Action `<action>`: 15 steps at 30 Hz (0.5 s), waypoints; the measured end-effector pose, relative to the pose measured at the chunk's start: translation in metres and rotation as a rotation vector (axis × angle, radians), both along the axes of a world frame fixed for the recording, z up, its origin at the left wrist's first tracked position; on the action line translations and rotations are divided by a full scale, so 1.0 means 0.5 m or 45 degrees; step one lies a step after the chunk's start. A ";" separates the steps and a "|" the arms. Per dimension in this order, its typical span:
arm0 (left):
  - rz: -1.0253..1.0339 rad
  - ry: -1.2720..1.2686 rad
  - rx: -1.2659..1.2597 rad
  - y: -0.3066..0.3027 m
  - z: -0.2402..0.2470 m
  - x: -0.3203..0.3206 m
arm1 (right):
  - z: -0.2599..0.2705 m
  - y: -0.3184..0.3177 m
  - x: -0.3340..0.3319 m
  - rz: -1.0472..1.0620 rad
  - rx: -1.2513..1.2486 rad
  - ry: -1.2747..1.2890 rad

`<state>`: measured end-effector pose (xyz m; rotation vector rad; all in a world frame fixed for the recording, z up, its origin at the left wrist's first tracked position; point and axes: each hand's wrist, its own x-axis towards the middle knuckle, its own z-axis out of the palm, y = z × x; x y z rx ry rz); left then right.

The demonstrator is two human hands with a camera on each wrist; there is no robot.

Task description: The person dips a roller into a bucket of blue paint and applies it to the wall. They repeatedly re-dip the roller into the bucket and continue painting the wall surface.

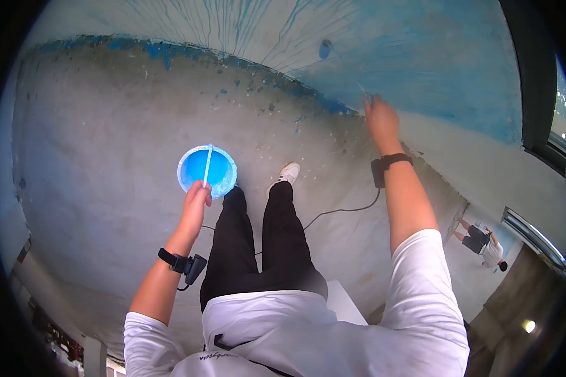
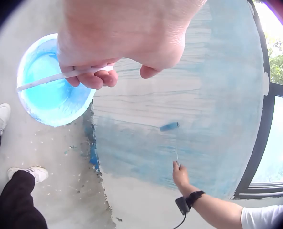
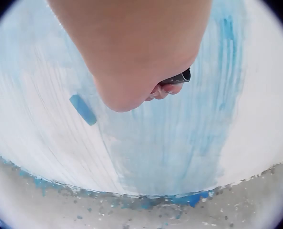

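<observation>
My left hand [image 1: 197, 200] grips the thin white handle [image 1: 208, 164] of a bucket [image 1: 180, 171] with bright blue paint inside. In the left wrist view the fingers curl round the white handle [image 2: 46, 80], and the bucket hangs beside the hand. My right hand [image 1: 382, 124] holds a paint roller [image 1: 325, 49] out toward the wall. Its blue roller head [image 2: 169, 126] overlaps the streaky painted wall [image 2: 217, 95] in the left wrist view. The dark end of the roller's grip [image 3: 182, 77] pokes out of the curled fingers in the right wrist view.
Grey concrete floor [image 1: 107, 125] meets the wall along a blue-spattered edge [image 1: 170, 50]. A dark-framed window [image 1: 528, 81] borders the wall on the right. A cable [image 1: 343, 210] runs from the right wrist device. Another person [image 1: 482, 242] stands farther off at right.
</observation>
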<state>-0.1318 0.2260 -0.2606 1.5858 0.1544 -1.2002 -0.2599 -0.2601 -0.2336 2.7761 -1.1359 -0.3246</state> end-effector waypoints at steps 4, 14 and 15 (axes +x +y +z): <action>-0.013 0.000 0.017 0.004 -0.005 0.016 | 0.057 -0.056 -0.112 -0.047 -0.099 0.025; 0.098 0.016 -0.029 0.037 -0.017 0.057 | 0.173 -0.017 -0.269 -0.433 -0.085 0.023; 0.100 0.007 -0.014 0.046 -0.018 0.060 | 0.162 0.004 -0.260 -0.474 -0.018 -0.104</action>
